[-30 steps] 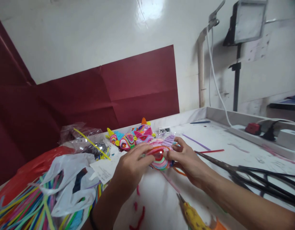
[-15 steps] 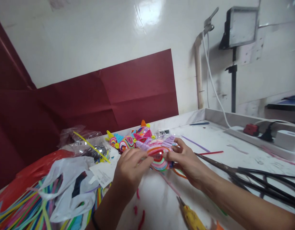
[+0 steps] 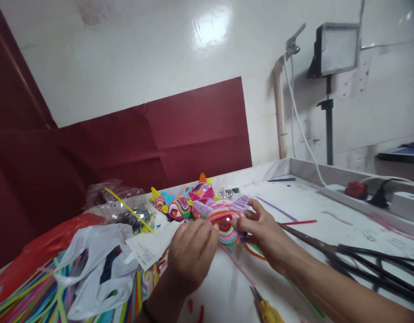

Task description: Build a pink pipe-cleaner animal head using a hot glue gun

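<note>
Between my hands is a pipe-cleaner animal face point(image 3: 228, 235), built of coiled stripes in pink, orange, green and white, with lilac ears and a shiny red eye. My right hand point(image 3: 262, 231) grips its right side, thumb on the front and fingers behind. The fingers of my left hand point(image 3: 193, 251) are pinched together at its left edge, by the orange and red strips round the eye; the fingertips are partly hidden. Right behind it lie several similar colourful faces point(image 3: 179, 207). A pink pipe cleaner point(image 3: 238, 267) is on the table just below.
Yellow-handled pliers point(image 3: 269, 310) lie near the front, large black-handled scissors point(image 3: 328, 251) at the right. Bundled pipe cleaners point(image 3: 32, 291), a white plastic bag point(image 3: 92, 242) and a red bag point(image 3: 58, 229) fill the left. A power strip point(image 3: 341, 193) runs along the right edge.
My left hand has shifted slightly down, its fingers drawing closer together and uncovering more of the eye. My right hand keeps its hold. The whole view has tilted up a little.
</note>
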`<state>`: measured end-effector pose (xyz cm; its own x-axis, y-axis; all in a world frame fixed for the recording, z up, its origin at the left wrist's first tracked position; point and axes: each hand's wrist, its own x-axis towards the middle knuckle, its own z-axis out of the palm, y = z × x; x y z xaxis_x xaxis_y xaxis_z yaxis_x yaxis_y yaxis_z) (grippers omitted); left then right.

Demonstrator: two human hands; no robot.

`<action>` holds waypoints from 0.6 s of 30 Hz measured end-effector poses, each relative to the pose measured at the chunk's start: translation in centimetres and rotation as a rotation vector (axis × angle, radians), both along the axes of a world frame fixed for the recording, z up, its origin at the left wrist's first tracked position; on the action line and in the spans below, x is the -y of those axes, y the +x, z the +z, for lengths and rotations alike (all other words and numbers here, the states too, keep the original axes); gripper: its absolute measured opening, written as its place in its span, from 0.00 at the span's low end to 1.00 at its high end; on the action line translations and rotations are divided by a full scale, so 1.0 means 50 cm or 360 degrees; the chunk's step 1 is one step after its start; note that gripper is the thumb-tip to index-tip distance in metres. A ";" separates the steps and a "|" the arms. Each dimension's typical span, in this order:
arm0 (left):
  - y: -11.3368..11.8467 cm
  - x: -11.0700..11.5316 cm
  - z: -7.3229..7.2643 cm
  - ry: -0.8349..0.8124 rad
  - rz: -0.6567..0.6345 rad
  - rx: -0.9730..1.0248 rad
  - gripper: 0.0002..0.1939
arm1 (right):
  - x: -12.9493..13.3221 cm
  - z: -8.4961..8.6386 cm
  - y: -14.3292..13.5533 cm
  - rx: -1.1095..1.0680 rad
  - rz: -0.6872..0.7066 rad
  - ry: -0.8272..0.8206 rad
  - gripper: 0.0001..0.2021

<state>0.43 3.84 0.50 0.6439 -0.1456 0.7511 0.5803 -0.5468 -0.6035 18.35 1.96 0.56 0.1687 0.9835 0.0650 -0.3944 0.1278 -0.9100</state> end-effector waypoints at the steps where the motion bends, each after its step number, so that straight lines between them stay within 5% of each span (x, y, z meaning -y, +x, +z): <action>1: 0.001 -0.001 -0.001 0.0000 -0.0009 0.0022 0.11 | 0.000 0.000 0.000 -0.0011 0.0001 0.0009 0.31; 11: 0.007 -0.012 -0.047 -0.0106 0.0094 0.0190 0.14 | 0.007 0.011 -0.002 -0.0086 -0.0012 0.0034 0.29; 18: 0.023 -0.011 -0.049 -0.0181 -0.0006 0.0402 0.16 | -0.003 -0.001 0.001 -0.0079 -0.0005 0.0068 0.31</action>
